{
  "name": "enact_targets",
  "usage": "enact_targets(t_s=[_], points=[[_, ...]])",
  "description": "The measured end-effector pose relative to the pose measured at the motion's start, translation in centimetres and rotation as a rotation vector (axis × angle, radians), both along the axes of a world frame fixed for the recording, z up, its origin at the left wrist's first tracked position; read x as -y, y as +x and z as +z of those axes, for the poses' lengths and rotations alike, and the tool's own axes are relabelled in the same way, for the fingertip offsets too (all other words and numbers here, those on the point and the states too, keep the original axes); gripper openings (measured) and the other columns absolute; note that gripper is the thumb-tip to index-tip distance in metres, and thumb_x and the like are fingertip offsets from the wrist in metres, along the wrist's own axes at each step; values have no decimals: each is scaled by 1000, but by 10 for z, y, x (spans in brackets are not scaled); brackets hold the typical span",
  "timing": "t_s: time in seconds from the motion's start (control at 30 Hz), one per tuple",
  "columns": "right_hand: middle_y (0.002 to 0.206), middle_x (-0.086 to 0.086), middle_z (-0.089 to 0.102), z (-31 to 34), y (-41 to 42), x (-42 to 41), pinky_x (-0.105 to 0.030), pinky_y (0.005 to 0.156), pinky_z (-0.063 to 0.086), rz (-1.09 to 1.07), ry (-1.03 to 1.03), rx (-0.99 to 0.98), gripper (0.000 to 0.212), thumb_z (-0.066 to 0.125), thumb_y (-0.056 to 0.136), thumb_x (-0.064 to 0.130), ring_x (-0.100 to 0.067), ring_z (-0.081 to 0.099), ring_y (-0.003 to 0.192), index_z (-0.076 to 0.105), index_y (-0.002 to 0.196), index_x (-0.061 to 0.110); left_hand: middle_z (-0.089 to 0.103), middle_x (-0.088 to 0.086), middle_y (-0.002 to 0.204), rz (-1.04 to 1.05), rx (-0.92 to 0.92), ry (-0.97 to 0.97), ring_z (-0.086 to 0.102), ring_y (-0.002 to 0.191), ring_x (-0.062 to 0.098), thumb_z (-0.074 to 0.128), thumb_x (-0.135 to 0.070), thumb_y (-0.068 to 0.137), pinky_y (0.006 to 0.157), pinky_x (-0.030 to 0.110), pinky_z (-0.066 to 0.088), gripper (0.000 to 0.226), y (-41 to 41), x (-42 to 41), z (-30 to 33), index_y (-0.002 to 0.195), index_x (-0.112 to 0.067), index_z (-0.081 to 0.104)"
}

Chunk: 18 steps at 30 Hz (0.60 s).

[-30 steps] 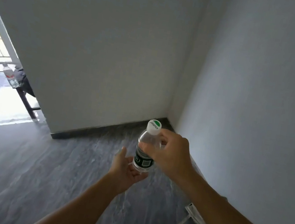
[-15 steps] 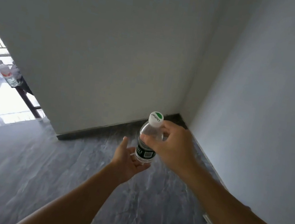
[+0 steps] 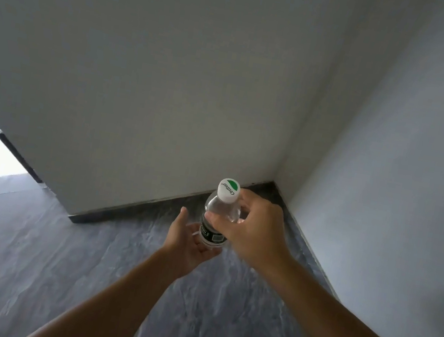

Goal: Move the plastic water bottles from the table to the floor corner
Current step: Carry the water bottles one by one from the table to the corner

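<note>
Bottle [image 3: 217,214] of clear plastic with white cap [image 3: 228,190] stands upright in the air between 2 hands, above the grey floor [image 3: 79,277] and in front of the floor corner [image 3: 271,190]. Right hand [image 3: 251,232] grips its upper part, thumb and fingers curled round the shoulder just below the cap. Left hand [image 3: 188,239] is under the bottom with fingers relaxed and spread, palm up, touching the base. Both walls [image 3: 172,71] are plain white

Head-worn view, angled down toward floor corner [image 3: 272,187].
</note>
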State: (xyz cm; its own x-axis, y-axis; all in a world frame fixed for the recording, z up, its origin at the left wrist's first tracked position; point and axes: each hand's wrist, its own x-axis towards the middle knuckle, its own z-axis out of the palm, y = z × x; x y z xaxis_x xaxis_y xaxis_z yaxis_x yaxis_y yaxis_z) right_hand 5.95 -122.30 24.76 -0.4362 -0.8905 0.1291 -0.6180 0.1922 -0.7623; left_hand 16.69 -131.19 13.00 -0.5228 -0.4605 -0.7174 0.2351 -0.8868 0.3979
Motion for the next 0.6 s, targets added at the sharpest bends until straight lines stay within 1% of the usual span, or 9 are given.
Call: enact_targets(t_s=[0.23,0.37,0.4,0.47,0.53,0.6], points=[[90,9,73,-27,-19,54,-21,69,57,-38,13,68,47,81,68,47,-4,68,81,69,105,21,60,34,122,-49,35,32,62,110,46,32,-67,92,97,55,48,85,-17,59,-26,138,4,41],[76,15,67,-47,-21,81,-13,58,52,-101,28,100,35,83,68,43,6,62,68,68,93,23,56,33,124,-97,55,54,59,114,46,27,-68,92,102,55,45,86,-21,89,-40,137,4,41],[76,15,66,-53,-21,88,-15,58,53,-116,30,105,32,82,68,42,5,62,67,67,90,24,56,33,125,-111,57,64,58,114,45,27,-69,92,102,54,44,87,-21,97,-46,137,4,42],[79,12,68,-67,-19,102,-24,59,59,-142,31,120,24,80,70,43,-1,67,69,61,84,35,56,32,127,-136,61,81,58,115,45,26,-71,91,104,54,43,89,-22,113,-61,136,4,44],[79,11,69,-86,-17,115,-30,56,60,-165,14,123,24,78,70,46,-6,69,70,55,78,43,56,32,127,-155,76,91,58,116,44,26,-71,91,104,54,43,89,-22,128,-78,135,4,45],[80,8,70,-110,-16,128,-33,53,60,-197,2,120,25,75,69,53,-11,70,70,55,80,42,57,32,126,-174,93,96,58,115,44,26,-70,91,100,53,46,89,-25,145,-99,135,5,45]])
